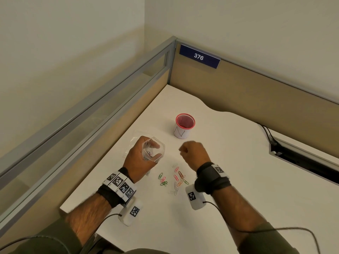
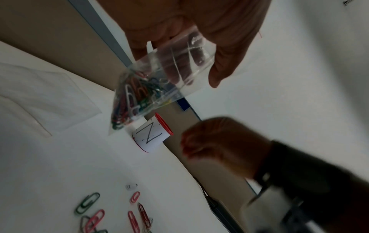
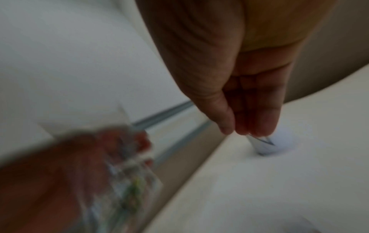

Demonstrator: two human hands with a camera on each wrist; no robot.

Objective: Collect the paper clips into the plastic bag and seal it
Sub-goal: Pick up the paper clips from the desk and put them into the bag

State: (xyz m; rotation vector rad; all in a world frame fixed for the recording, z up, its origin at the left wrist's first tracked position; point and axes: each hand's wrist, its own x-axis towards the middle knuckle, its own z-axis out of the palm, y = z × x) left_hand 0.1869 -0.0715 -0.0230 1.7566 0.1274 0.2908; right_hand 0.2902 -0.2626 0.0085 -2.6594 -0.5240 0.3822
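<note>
My left hand point(image 1: 146, 153) grips a clear plastic bag point(image 1: 158, 150) above the white table point(image 1: 229, 189), its mouth held open and facing up. In the left wrist view the bag point(image 2: 179, 63) hangs from my left hand point(image 2: 177, 66), with several coloured paper clips point(image 2: 135, 94) in its bottom. My right hand point(image 1: 181, 150) hovers just right of the bag's mouth, its fingertips pinched together. The blurred right wrist view shows a thin pale paper clip point(image 3: 259, 140) sticking out below those fingertips point(image 3: 255, 129). More loose clips point(image 1: 176, 177) lie scattered on the table between my wrists.
A red-rimmed cup point(image 1: 184, 125) wrapped in white paper marked N stands behind the hands. A second flat clear bag point(image 1: 134, 137) lies under and behind my left hand. Partition walls point(image 1: 238, 88) close the back and left. A cable slot point(image 1: 302, 158) cuts the table at the right.
</note>
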